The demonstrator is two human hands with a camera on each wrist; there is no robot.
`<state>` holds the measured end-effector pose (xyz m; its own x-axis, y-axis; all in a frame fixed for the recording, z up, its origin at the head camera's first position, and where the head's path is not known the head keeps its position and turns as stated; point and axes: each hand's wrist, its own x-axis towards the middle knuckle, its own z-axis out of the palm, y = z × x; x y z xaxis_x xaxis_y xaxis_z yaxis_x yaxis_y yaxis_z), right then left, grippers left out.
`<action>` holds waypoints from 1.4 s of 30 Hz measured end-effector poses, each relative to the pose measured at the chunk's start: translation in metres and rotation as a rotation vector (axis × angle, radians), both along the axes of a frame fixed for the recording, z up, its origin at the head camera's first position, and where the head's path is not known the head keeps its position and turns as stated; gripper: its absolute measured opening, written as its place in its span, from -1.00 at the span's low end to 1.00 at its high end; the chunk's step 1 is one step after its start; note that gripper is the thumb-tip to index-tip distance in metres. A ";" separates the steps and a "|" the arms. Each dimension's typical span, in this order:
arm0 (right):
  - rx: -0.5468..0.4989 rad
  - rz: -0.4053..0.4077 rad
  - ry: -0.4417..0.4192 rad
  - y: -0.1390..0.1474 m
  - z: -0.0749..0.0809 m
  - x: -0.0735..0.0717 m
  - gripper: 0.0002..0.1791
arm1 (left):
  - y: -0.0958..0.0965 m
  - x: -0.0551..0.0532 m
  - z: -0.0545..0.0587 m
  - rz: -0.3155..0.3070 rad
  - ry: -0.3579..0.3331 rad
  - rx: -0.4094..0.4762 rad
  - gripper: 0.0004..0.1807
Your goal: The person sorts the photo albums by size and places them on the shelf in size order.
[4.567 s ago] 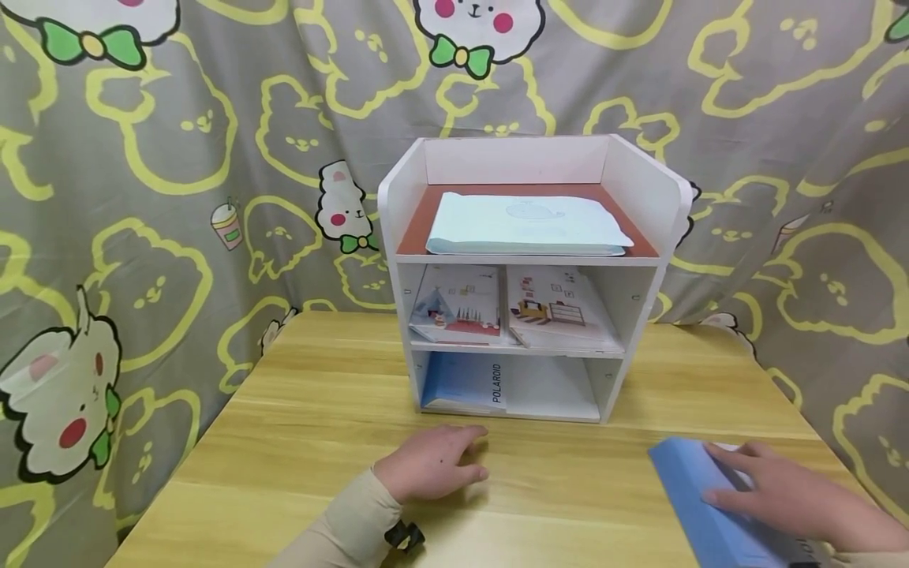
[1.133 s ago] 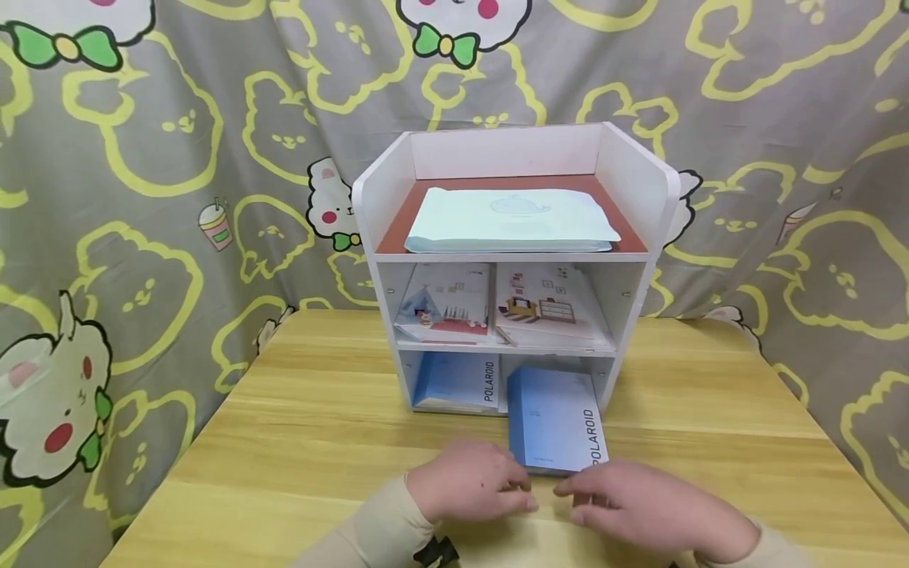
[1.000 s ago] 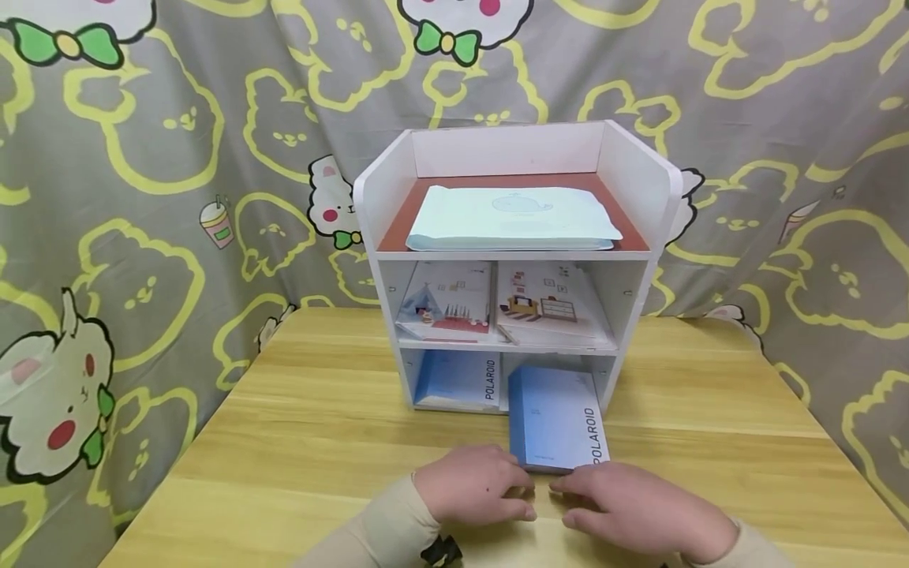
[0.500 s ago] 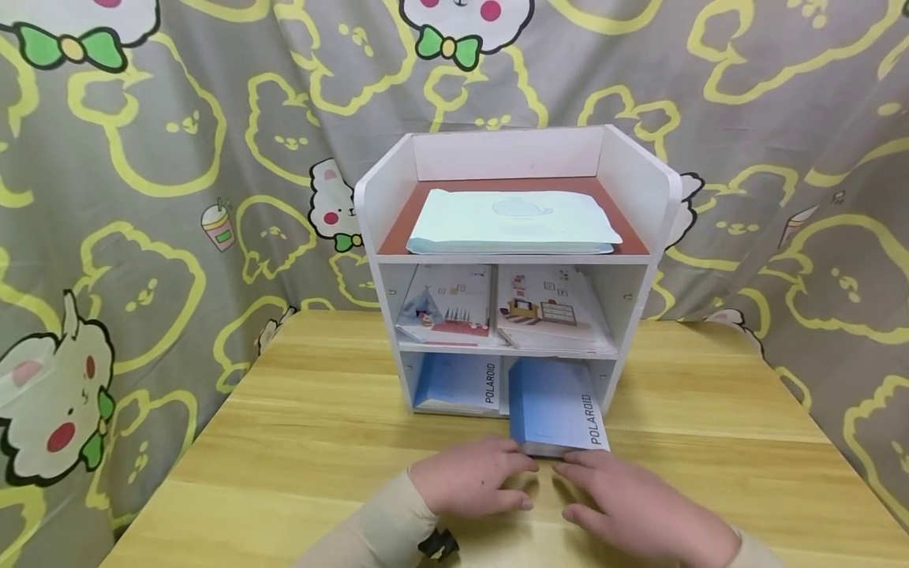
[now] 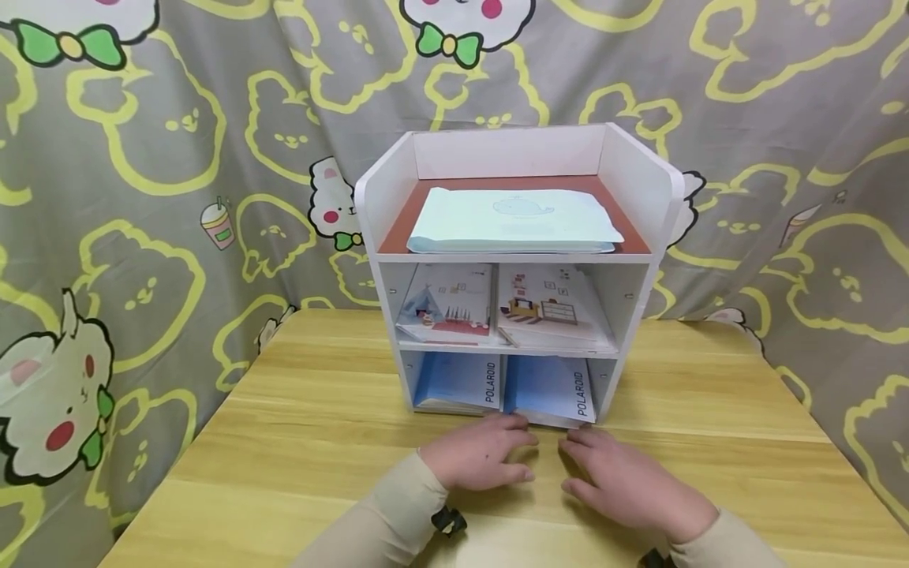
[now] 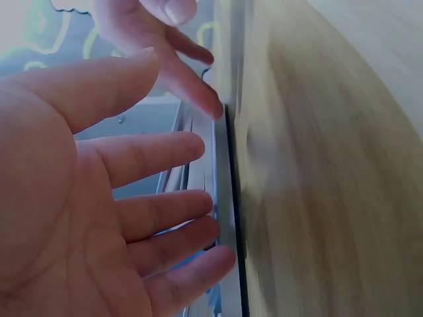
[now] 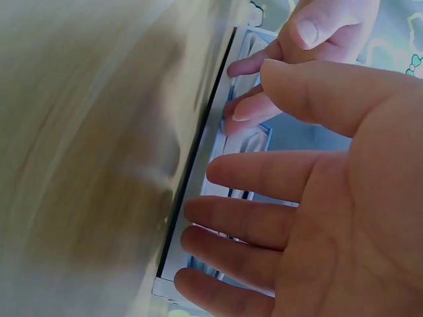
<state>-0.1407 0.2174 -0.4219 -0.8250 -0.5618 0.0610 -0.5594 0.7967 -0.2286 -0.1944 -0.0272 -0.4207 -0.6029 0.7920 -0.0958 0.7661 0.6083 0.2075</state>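
Note:
A blue-and-white book [image 5: 543, 386] marked POLAROID lies in the right half of the bottom compartment of the white shelf unit [image 5: 514, 258]. To its left lies a matching book [image 5: 454, 379]. My left hand [image 5: 479, 456] has its fingertips at the front edge of the right book, near its left corner. At that book's right front corner are the fingertips of my right hand [image 5: 632, 481]. Both wrist views show the fingers of the left hand [image 6: 86, 198] and of the right hand [image 7: 317, 198] extended along the bottom board's edge, gripping nothing.
Two stacks of illustrated books, left [image 5: 450, 304] and right [image 5: 547, 304], fill the middle shelf. A pale green packet with a whale drawing [image 5: 521, 217] lies on top. The unit stands on a wooden table [image 5: 319, 426] before a patterned curtain [image 5: 284, 118].
The right book came from the table's right side to the bottom compartment's front, then slid back inside. Both hands moved forward with it, and the right hand no longer grips it.

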 end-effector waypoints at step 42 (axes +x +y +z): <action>-0.039 -0.046 0.055 0.030 -0.006 -0.014 -0.46 | -0.018 -0.005 -0.010 -0.004 -0.068 0.032 -0.35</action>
<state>-0.1551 0.2473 -0.4275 -0.8445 -0.5199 0.1284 -0.5353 0.8128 -0.2297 -0.1999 -0.0454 -0.4312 -0.5930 0.7975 -0.1111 0.7519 0.5979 0.2779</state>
